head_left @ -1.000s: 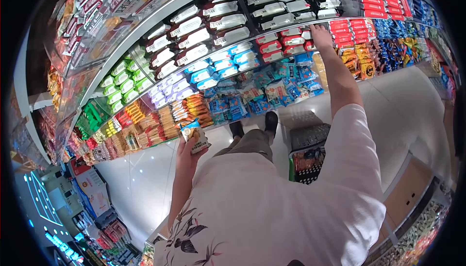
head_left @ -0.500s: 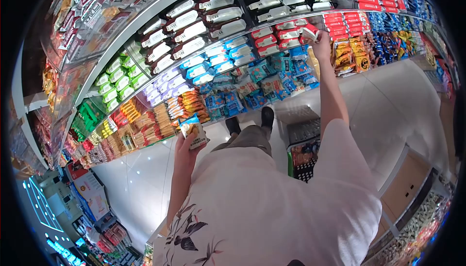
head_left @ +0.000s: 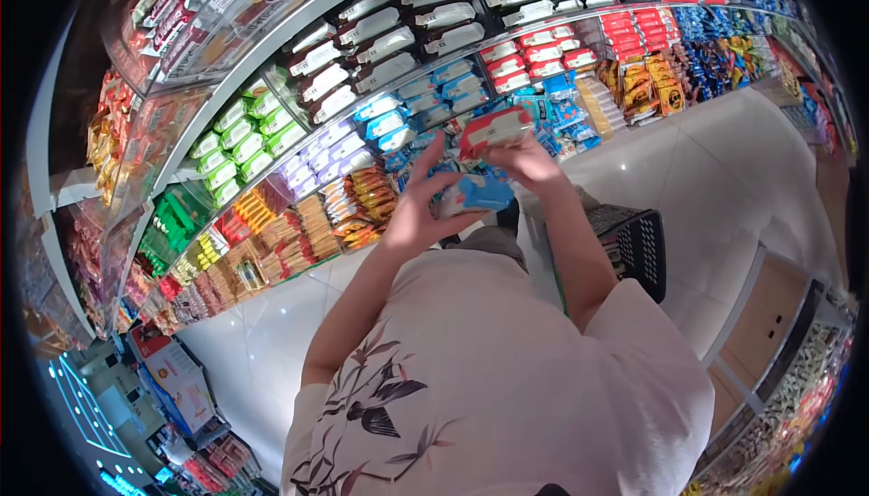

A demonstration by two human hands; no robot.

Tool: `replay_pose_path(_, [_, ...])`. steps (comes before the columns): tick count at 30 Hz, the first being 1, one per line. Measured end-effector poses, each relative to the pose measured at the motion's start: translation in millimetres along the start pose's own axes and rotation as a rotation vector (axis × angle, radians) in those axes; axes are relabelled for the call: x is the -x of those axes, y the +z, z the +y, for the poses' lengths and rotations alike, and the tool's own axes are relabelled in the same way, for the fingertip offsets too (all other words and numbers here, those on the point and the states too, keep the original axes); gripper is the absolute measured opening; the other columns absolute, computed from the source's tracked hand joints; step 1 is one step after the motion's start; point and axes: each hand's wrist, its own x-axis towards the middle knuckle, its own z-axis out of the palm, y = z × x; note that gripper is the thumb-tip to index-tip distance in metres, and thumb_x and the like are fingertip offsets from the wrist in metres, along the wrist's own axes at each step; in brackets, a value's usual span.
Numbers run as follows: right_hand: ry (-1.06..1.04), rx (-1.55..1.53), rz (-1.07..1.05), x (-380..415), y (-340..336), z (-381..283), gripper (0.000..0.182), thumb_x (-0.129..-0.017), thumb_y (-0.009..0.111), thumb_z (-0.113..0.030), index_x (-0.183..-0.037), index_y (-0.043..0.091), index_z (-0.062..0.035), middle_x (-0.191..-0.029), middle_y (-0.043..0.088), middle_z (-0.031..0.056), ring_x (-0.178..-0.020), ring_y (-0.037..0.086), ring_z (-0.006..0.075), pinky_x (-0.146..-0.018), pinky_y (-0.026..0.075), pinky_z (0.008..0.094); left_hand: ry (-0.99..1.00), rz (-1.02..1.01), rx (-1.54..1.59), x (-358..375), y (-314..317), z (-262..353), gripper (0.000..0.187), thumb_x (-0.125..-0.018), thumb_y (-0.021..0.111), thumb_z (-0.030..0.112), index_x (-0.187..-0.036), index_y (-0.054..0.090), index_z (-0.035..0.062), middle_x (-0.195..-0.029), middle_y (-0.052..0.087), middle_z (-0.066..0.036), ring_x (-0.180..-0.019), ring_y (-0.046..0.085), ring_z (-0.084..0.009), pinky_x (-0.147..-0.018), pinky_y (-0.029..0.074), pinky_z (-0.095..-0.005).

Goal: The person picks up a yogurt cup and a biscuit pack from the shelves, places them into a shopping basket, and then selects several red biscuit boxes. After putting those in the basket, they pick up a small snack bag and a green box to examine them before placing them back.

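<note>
In front of the snack shelves, my left hand (head_left: 421, 211) holds a blue and white snack packet (head_left: 478, 194), its fingers wrapped round the packet's left side. Just above and to the right, my right hand (head_left: 529, 163) grips a red and white packet (head_left: 493, 130) by its right and lower edge. The two packets are close together, the red one above the blue one. Behind them lie blue packets (head_left: 557, 111) in a low bin, and rows of red and white packets (head_left: 543, 54) sit in the tray above.
Curved tiered shelves carry green packets (head_left: 243, 138), purple ones (head_left: 328, 157) and dark and white bars (head_left: 376, 39). A black basket (head_left: 644, 252) stands on the floor (head_left: 688, 175) at my right. Another shelf unit (head_left: 756, 333) is at the lower right.
My right hand has come down and left from the shelf with the red packet. My left hand has moved up and right with its packet, so both are near each other.
</note>
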Motion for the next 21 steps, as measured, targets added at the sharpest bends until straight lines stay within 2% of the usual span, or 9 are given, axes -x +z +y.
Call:
replay_pose_path(1, [0.084, 0.025, 0.008, 3, 11, 3, 0.037, -0.087, 0.059, 0.002, -0.124, 0.054, -0.0007, -0.118, 0.062, 0.0095, -0.109, 0.059, 0.0190, -0.095, 0.046, 0.0332, 0.048, -0.029, -0.102, -6, -3, 10, 0.053, -0.067, 0.084, 0.016, -0.115, 0.063, 0.0082, -0.144, 0.035, -0.018, -0.132, 0.038, -0.0330, -0.104, 0.040, -0.0392])
replay_pose_path(2, [0.168, 0.051, 0.019, 7, 21, 5, 0.037, -0.087, 0.058, 0.002, -0.124, 0.054, -0.0003, -0.118, 0.062, 0.0096, -0.110, 0.058, 0.0194, -0.096, 0.046, 0.0336, -0.004, -0.056, -0.056, -8, -7, 16, 0.052, -0.066, 0.084, 0.016, -0.113, 0.064, 0.0087, -0.143, 0.035, -0.017, -0.131, 0.039, -0.0331, -0.103, 0.040, -0.0398])
replay_pose_path(3, [0.230, -0.166, 0.084, 10, 27, 9, 0.043, -0.087, 0.060, 0.000, -0.129, 0.049, -0.0006, -0.122, 0.059, 0.0106, -0.112, 0.057, 0.0191, -0.096, 0.045, 0.0335, -0.055, -0.084, -0.010, -10, -10, 20, 0.051, -0.065, 0.084, 0.016, -0.112, 0.065, 0.0092, -0.142, 0.036, -0.017, -0.131, 0.039, -0.0333, -0.103, 0.040, -0.0405])
replay_pose_path(6, [0.003, -0.178, -0.084, 22, 21, 19, 0.053, -0.087, 0.064, -0.005, -0.135, 0.042, -0.0020, -0.130, 0.054, 0.0118, -0.116, 0.054, 0.0183, -0.097, 0.045, 0.0343, -0.062, -0.119, 0.026, -10, -13, 14, 0.052, -0.063, 0.085, 0.018, -0.111, 0.066, 0.0120, -0.137, 0.039, -0.016, -0.126, 0.043, -0.0331, -0.102, 0.041, -0.0422])
replay_pose_path(7, [0.020, -0.162, -0.030, 25, 22, 13, 0.060, -0.087, 0.066, -0.010, -0.139, 0.037, -0.0042, -0.135, 0.049, 0.0133, -0.120, 0.051, 0.0194, -0.099, 0.043, 0.0357, -0.043, -0.112, 0.025, -9, -13, 10, 0.052, -0.063, 0.085, 0.018, -0.111, 0.066, 0.0125, -0.136, 0.039, -0.016, -0.125, 0.044, -0.0331, -0.102, 0.041, -0.0424])
replay_pose_path(10, [-0.156, 0.355, 0.154, 29, 29, -26, 0.060, -0.085, 0.069, -0.015, -0.138, 0.042, -0.0081, -0.132, 0.052, 0.0088, -0.118, 0.053, 0.0197, -0.094, 0.044, 0.0382, -0.033, -0.151, -0.005, -8, -14, 8, 0.052, -0.063, 0.085, 0.020, -0.111, 0.066, 0.0138, -0.134, 0.040, -0.017, -0.123, 0.046, -0.0339, -0.101, 0.041, -0.0421])
replay_pose_path(13, [-0.201, 1.089, 0.020, 30, 28, -65, 0.059, -0.083, 0.071, -0.018, -0.136, 0.045, -0.0109, -0.126, 0.056, 0.0093, -0.114, 0.056, 0.0238, -0.092, 0.045, 0.0403, -0.035, -0.261, -0.060, -9, -11, 2, 0.051, -0.063, 0.084, 0.022, -0.110, 0.066, 0.0149, -0.133, 0.040, -0.018, -0.122, 0.046, -0.0354, -0.101, 0.042, -0.0413])
replay_pose_path(16, [-0.055, 1.414, -0.156, 24, 41, -83, 0.054, -0.079, 0.072, -0.020, -0.129, 0.050, -0.0124, -0.119, 0.060, 0.0106, -0.110, 0.056, 0.0320, -0.096, 0.043, 0.0409, -0.029, -0.312, -0.050, -15, -4, 3, 0.049, -0.064, 0.083, 0.023, -0.109, 0.067, 0.0138, -0.136, 0.039, -0.019, -0.121, 0.047, -0.0376, -0.100, 0.042, -0.0399])
replay_pose_path(21, [0.055, 1.548, -0.256, 4, 3, -112, 0.048, -0.078, 0.073, -0.027, -0.121, 0.057, -0.0148, -0.107, 0.063, 0.0099, -0.103, 0.060, 0.0308, -0.086, 0.049, 0.0405, -0.097, -0.171, 0.025, -23, -3, -6, 0.055, -0.064, 0.085, 0.021, -0.113, 0.063, 0.0077, -0.147, 0.031, -0.016, -0.125, 0.045, -0.0348, -0.102, 0.040, -0.0459])
